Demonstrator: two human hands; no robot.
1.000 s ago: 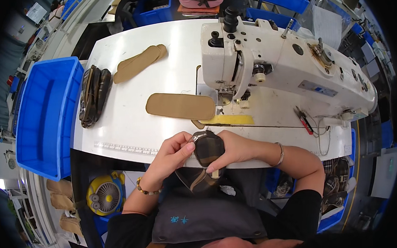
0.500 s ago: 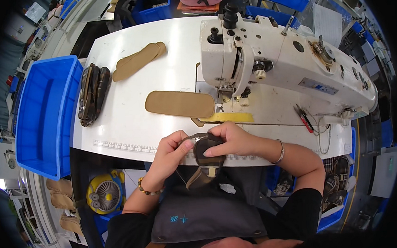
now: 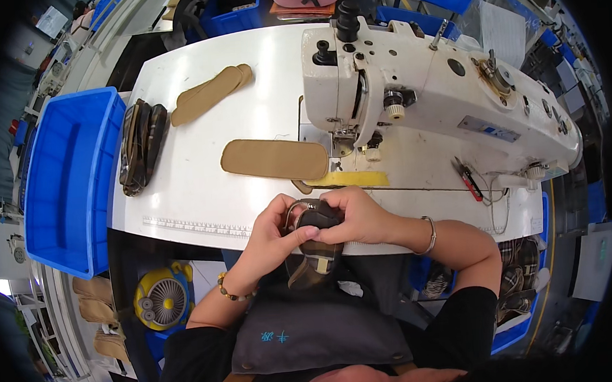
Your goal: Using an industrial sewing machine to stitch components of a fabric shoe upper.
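Head cam: L hand (image 3: 272, 240) & R hand (image 3: 359, 217) clamped on plaid pouch (image 3: 317, 250), L thumb (image 3: 304, 235) farther across vs before.

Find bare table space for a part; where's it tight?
Tabletop is bare between the overlapped tan pieces and the sewing machine, and between the plaid bundle and the single tan piece, behind the ruler strip. Crowded: where that piece and a yellow strip lie near the machine; front edge, where left hand and right hand hold a dark plaid pouch.

Sewing workshop: industrial sewing machine (image 3: 422, 93), ruler-marked worktable (image 3: 205, 151), blue bins (image 3: 71, 184), flat tan pieces (image 3: 276, 159).
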